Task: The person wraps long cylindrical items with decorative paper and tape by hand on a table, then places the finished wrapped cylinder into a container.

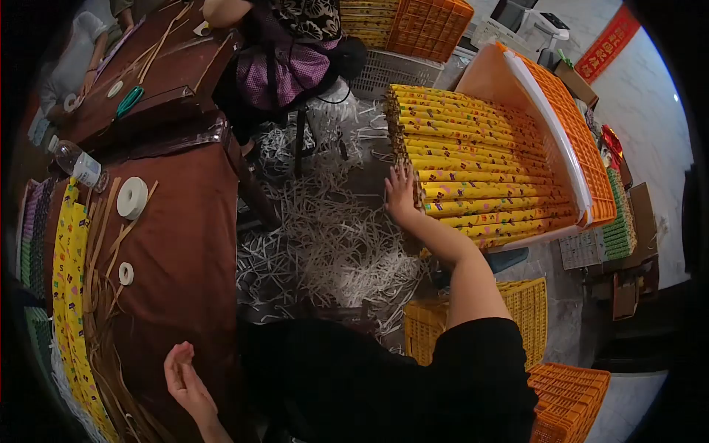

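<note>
My right hand [400, 193] reaches out with spread fingers against the ends of a big stack of yellow patterned rolls [484, 166]. The rolls lie side by side in a white bin [543, 96]. Over the brown-covered table [188, 266] hovers my left hand [188, 380], loosely curled, thumb apart from the fingers, with nothing visible in it. Closest to it on the table are brown strips [111, 343] and a few long yellow patterned rolls [70, 273]. A large white tape roll [132, 198] and a smaller one [126, 274] lie farther up.
Shredded white paper strips [354, 251] cover the floor. A plastic bottle [77, 164] lies at the table's far left corner, and green scissors [128, 102] on the table beyond. Another person [288, 66] sits ahead. Orange baskets [569, 399] stand low at the right.
</note>
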{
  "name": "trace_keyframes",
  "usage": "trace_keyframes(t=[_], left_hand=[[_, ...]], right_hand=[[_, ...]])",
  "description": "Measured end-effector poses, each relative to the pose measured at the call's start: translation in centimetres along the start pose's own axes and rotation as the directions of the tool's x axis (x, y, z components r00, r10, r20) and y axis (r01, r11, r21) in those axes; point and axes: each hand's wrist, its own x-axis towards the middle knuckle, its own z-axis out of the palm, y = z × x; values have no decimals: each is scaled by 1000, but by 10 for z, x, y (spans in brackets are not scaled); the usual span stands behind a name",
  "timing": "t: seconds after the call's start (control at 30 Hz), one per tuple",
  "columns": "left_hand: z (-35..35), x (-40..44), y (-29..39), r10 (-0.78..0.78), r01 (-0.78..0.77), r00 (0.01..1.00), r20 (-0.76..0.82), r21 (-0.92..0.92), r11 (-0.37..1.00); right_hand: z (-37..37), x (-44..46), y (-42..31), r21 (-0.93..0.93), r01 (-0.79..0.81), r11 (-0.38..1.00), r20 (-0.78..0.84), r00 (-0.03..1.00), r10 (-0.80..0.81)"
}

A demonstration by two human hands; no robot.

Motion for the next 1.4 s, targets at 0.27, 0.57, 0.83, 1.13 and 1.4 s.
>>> trace_keyframes(t=[0.27, 0.57, 0.83, 1.13, 1.4], left_hand=[[64, 14, 39, -143, -110, 975, 171, 927, 359], [76, 20, 32, -124, -135, 980, 153, 980, 145], [57, 15, 28, -47, -198, 976, 212, 959, 202], [43, 8, 21, -28, -260, 953, 302, 859, 441], [-28, -20, 22, 8, -237, 924, 383, 554, 798]], right_hand=[[12, -9, -2, -81, 208, 975, 187, 964, -190], [54, 228, 38, 163, 13, 987, -175, 985, 16], [63, 267, 86, 356, 162, 921, -110, 985, -130], [-255, 56, 10, 418, 908, 23, -792, 351, 500], [-567, -158, -163, -241, 894, -378, -952, -294, -89]])
